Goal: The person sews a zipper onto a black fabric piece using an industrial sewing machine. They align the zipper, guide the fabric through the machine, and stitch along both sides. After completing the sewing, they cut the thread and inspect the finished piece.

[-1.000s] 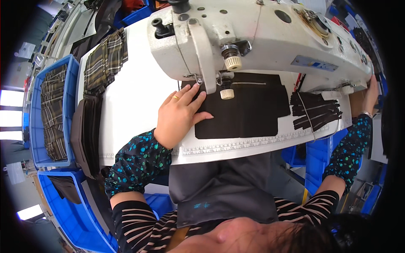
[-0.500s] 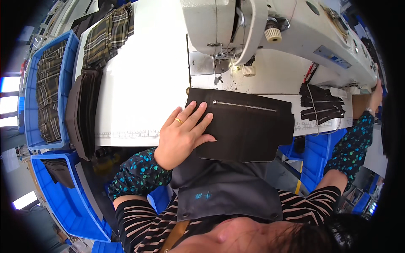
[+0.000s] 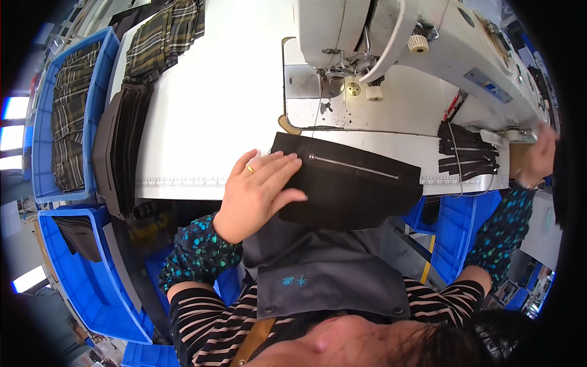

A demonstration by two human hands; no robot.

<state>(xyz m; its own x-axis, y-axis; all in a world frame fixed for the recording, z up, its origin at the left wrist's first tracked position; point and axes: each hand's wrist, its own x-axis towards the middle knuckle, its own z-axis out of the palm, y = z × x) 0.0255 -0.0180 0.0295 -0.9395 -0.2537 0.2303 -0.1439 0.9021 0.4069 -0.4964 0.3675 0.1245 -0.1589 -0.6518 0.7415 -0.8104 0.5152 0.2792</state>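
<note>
A dark brown fabric panel (image 3: 354, 196) with a silver metal zipper (image 3: 354, 167) near its far edge lies over the front edge of the sewing table, its near part hanging off. My left hand (image 3: 257, 192), a ring on one finger, rests flat on the panel's left end, fingers stretched out. Beyond the panel stands a white sewing machine (image 3: 333, 33); a thin thread runs from its needle area toward the panel's far edge. My right hand (image 3: 538, 158) is at the far right, past the machine's end, near a brown surface. Its fingers are blurred, and no held thing shows.
Several loose black zippers (image 3: 468, 153) lie right of the panel. On the left are folded dark pieces (image 3: 119, 147), plaid fabric (image 3: 162, 46) and a blue bin (image 3: 105, 122) of plaid pieces. Lower blue bins (image 3: 104, 300) flank the table; another (image 3: 468, 229) stands right.
The panel has slid left and toward me, away from the needle, and turned slightly clockwise with my left hand on it. My right hand has moved a little toward me. The view has shifted.
</note>
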